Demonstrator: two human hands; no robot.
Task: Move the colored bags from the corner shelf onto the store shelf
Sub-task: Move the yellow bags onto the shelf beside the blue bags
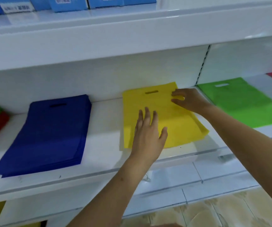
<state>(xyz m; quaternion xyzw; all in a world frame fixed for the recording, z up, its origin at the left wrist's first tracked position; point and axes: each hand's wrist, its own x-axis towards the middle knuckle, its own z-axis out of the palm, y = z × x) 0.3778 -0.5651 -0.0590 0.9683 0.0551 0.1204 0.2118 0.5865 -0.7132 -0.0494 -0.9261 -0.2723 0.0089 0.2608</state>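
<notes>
On the white shelf (pixel 105 122), a flat yellow bag (pixel 178 122) with a cut-out handle slot is laid between a blue stack (pixel 50 135) and a green bag (pixel 240 104). It is pressed down by the left hand (pixel 148 133), fingers straight, and its right edge is touched by the right hand (pixel 189 99), fingers loosely bent

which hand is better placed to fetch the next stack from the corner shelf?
Right, probably. The right hand touches only the yellow bags' far right corner, nearest the green bags; the left hand lies flat mid-stack.
</notes>
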